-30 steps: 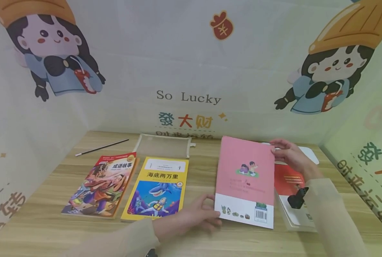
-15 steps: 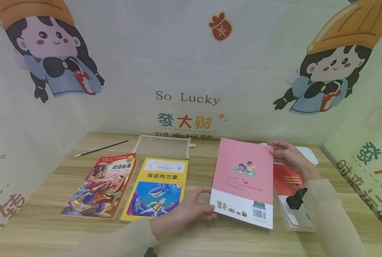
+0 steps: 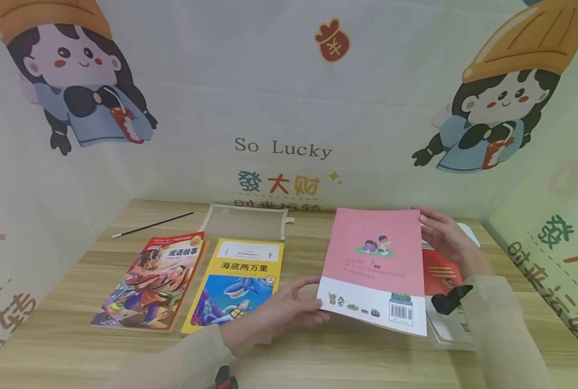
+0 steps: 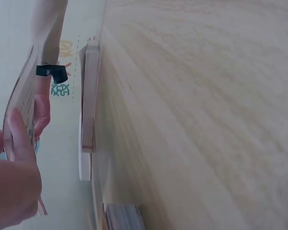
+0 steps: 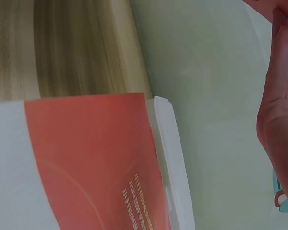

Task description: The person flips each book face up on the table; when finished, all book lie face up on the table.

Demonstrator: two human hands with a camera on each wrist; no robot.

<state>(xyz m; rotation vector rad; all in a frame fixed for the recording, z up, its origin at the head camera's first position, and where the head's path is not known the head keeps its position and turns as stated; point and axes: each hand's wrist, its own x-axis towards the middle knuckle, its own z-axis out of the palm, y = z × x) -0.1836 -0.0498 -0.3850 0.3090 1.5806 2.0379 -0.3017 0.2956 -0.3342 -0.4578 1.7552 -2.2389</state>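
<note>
A pink and white book (image 3: pixel 372 243), back cover up with a barcode at its lower right, is held between both hands above the table. My left hand (image 3: pixel 281 310) pinches its lower left edge, thumb on one face and fingers on the other in the left wrist view. At the upper right edge, my right hand (image 3: pixel 446 240) grips the book, its fingertips partly behind the cover. In the right wrist view the right hand (image 5: pixel 281 96) shows at the right side, against a corner of the pink cover. Under the right forearm lies a red and white book (image 3: pixel 442 270).
Left on the wooden table (image 3: pixel 123 362) lie a yellow book (image 3: pixel 237 270) with a shark cover and a red-topped storybook (image 3: pixel 150 281). Behind them are a mesh pouch (image 3: pixel 245 221) and a thin black stick (image 3: pixel 154 224). A white flat object (image 3: pixel 466 233) sits at the back right.
The pink book has shifted right and its lower edge has risen off the table, tilting towards me. Both hands keep hold of it and move with it. The other books stay put.
</note>
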